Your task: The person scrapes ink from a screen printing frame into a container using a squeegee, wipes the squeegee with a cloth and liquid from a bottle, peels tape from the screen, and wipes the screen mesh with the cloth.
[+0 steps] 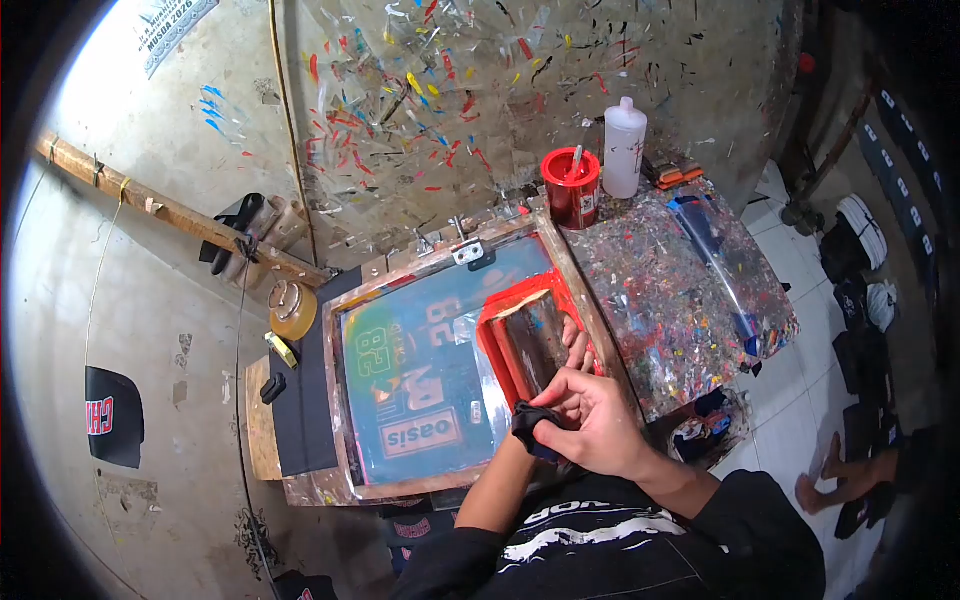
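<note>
A screen-printing frame (340, 425) with a teal mesh lies tilted across the bench. Red ink (500, 302) covers the mesh's right part. Above it is a squeegee (530, 345) with a worn grey-brown face and red ink along its edge. My left hand (577, 345) holds it from beneath, its fingers curled at the right side; its palm is mostly hidden. My right hand (598, 425) is closed on a bunched black cloth (537, 425), close to the squeegee's lower end. Whether the cloth touches the squeegee I cannot tell.
On the ink-spattered bench (640, 300) stand a red ink can (571, 195) and a white bottle (625, 150). A rolled clear film (715, 265) lies to their right. Left of the frame is a yellow jar (292, 310). Another person's foot (832, 455) shows at right.
</note>
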Demonstrator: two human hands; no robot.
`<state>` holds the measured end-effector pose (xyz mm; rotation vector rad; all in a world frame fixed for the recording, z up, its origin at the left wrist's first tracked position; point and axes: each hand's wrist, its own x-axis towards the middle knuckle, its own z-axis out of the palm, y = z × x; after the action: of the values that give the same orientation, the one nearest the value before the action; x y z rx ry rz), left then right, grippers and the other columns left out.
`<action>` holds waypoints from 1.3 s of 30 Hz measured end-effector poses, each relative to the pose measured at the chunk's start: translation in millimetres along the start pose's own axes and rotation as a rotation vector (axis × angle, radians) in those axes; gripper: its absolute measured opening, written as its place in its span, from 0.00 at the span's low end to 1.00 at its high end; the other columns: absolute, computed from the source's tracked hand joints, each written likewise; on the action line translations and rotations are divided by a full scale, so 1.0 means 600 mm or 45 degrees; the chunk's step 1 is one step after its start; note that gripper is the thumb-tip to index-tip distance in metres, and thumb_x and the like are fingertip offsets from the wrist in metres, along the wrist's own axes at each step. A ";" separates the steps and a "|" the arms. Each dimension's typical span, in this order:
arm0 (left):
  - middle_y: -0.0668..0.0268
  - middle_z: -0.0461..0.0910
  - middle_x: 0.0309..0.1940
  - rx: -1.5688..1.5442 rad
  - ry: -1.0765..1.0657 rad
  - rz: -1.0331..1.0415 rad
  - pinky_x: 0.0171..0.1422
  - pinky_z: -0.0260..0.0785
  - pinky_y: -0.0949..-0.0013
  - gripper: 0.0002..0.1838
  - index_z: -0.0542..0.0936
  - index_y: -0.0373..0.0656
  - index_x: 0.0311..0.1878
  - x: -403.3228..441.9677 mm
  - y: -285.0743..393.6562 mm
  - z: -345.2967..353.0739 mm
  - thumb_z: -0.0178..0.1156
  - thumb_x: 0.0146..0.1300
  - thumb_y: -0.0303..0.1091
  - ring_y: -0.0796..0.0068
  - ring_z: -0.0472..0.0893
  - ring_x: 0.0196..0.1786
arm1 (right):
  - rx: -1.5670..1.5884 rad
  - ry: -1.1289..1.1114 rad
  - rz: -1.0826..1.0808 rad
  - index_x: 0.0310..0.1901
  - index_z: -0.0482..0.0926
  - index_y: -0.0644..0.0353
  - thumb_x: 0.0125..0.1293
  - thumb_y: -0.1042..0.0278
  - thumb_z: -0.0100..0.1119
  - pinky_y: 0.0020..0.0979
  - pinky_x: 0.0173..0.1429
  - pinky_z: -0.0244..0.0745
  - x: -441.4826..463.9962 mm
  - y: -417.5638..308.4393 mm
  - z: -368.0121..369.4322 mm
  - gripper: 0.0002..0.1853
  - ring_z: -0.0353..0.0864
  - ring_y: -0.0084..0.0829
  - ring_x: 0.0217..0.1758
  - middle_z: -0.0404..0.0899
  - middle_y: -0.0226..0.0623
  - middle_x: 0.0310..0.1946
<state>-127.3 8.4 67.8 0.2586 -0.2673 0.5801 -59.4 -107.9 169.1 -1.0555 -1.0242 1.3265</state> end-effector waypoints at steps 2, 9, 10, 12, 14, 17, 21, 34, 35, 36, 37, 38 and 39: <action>0.64 0.67 0.27 0.060 0.081 0.069 0.33 0.66 0.66 0.21 0.66 0.40 0.45 -0.003 -0.007 0.013 0.54 0.72 0.51 0.67 0.70 0.29 | -0.059 0.068 -0.113 0.43 0.77 0.68 0.60 0.84 0.65 0.19 0.39 0.79 0.005 -0.003 0.006 0.10 0.83 0.16 0.36 0.84 0.33 0.35; 0.60 0.75 0.28 0.289 -0.178 0.245 0.29 0.69 0.63 0.22 0.71 0.44 0.44 -0.008 0.027 -0.030 0.55 0.71 0.57 0.62 0.77 0.27 | -0.392 0.134 -0.317 0.37 0.80 0.66 0.57 0.81 0.70 0.17 0.28 0.69 -0.001 -0.014 0.028 0.08 0.78 0.10 0.27 0.81 0.24 0.25; 0.57 0.78 0.27 0.375 -0.345 0.257 0.27 0.70 0.61 0.24 0.72 0.43 0.44 0.008 0.047 -0.006 0.56 0.70 0.59 0.58 0.78 0.25 | -0.393 0.138 -0.331 0.35 0.80 0.66 0.56 0.80 0.71 0.16 0.26 0.66 -0.004 -0.013 0.032 0.08 0.75 0.08 0.24 0.79 0.22 0.23; 0.56 0.75 0.25 0.356 -0.351 0.222 0.27 0.71 0.60 0.22 0.69 0.40 0.42 0.009 0.056 0.001 0.56 0.71 0.53 0.59 0.77 0.24 | -0.419 0.129 -0.305 0.36 0.81 0.67 0.56 0.79 0.71 0.17 0.26 0.68 -0.008 -0.006 0.032 0.08 0.76 0.08 0.25 0.81 0.24 0.23; 0.59 0.71 0.23 0.477 -0.112 0.274 0.27 0.69 0.62 0.19 0.68 0.41 0.40 -0.012 0.052 -0.022 0.54 0.73 0.49 0.63 0.73 0.22 | -0.457 0.152 -0.333 0.37 0.81 0.67 0.56 0.79 0.71 0.18 0.28 0.73 0.000 -0.022 0.031 0.08 0.80 0.11 0.27 0.83 0.28 0.25; 0.61 0.71 0.22 0.504 0.141 0.302 0.28 0.67 0.62 0.21 0.69 0.42 0.37 -0.021 0.037 -0.037 0.56 0.71 0.53 0.65 0.71 0.21 | -0.494 0.188 -0.565 0.40 0.82 0.68 0.57 0.79 0.70 0.21 0.33 0.79 0.024 -0.049 0.027 0.10 0.84 0.14 0.32 0.86 0.33 0.31; 0.56 0.73 0.22 0.329 0.020 0.446 0.27 0.74 0.57 0.22 0.69 0.40 0.39 -0.015 0.041 -0.022 0.57 0.70 0.53 0.60 0.73 0.21 | -0.469 0.084 -0.336 0.41 0.82 0.67 0.58 0.78 0.70 0.20 0.31 0.76 0.005 -0.025 0.019 0.09 0.83 0.13 0.30 0.85 0.31 0.29; 0.65 0.73 0.32 0.269 0.527 0.372 0.42 0.74 0.68 0.28 0.70 0.43 0.43 -0.027 0.054 -0.021 0.60 0.64 0.62 0.72 0.75 0.30 | -0.401 0.136 -0.327 0.39 0.83 0.68 0.59 0.82 0.67 0.18 0.30 0.75 0.001 0.011 0.006 0.06 0.81 0.11 0.30 0.84 0.29 0.30; 0.65 0.73 0.34 0.394 0.262 0.341 0.42 0.74 0.67 0.32 0.71 0.43 0.45 -0.026 0.064 -0.019 0.62 0.60 0.66 0.72 0.75 0.32 | -0.386 0.148 -0.297 0.39 0.83 0.68 0.58 0.82 0.67 0.18 0.29 0.74 -0.010 0.014 0.005 0.06 0.81 0.10 0.30 0.83 0.29 0.29; 0.66 0.73 0.35 0.505 0.006 0.327 0.42 0.75 0.65 0.36 0.71 0.43 0.46 -0.025 0.074 -0.016 0.63 0.57 0.69 0.72 0.75 0.33 | -0.398 0.147 -0.313 0.39 0.83 0.68 0.58 0.82 0.67 0.18 0.29 0.74 -0.006 0.017 0.004 0.07 0.81 0.11 0.30 0.84 0.30 0.29; 0.66 0.73 0.37 0.433 0.012 0.331 0.43 0.75 0.65 0.35 0.72 0.43 0.48 -0.029 0.061 -0.024 0.64 0.57 0.68 0.73 0.75 0.36 | -0.408 0.152 -0.322 0.40 0.83 0.68 0.58 0.81 0.67 0.19 0.29 0.75 -0.003 0.016 0.002 0.07 0.82 0.12 0.30 0.84 0.31 0.29; 0.66 0.73 0.39 0.361 0.017 0.337 0.45 0.74 0.64 0.35 0.73 0.44 0.50 -0.033 0.048 -0.032 0.64 0.58 0.67 0.73 0.75 0.39 | -0.402 0.180 -0.366 0.41 0.83 0.68 0.59 0.81 0.68 0.19 0.29 0.75 0.000 0.010 0.000 0.08 0.82 0.12 0.31 0.85 0.32 0.30; 0.67 0.73 0.42 0.393 0.120 0.398 0.49 0.74 0.64 0.30 0.73 0.44 0.53 -0.043 0.030 -0.027 0.63 0.63 0.62 0.73 0.75 0.44 | -0.396 0.213 -0.420 0.42 0.83 0.68 0.59 0.81 0.68 0.19 0.29 0.75 0.011 -0.013 -0.002 0.09 0.83 0.13 0.31 0.85 0.32 0.30</action>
<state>-155.3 15.0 47.6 0.4910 -0.1259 0.9427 -56.6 -101.1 176.5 -1.1468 -1.2416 0.8160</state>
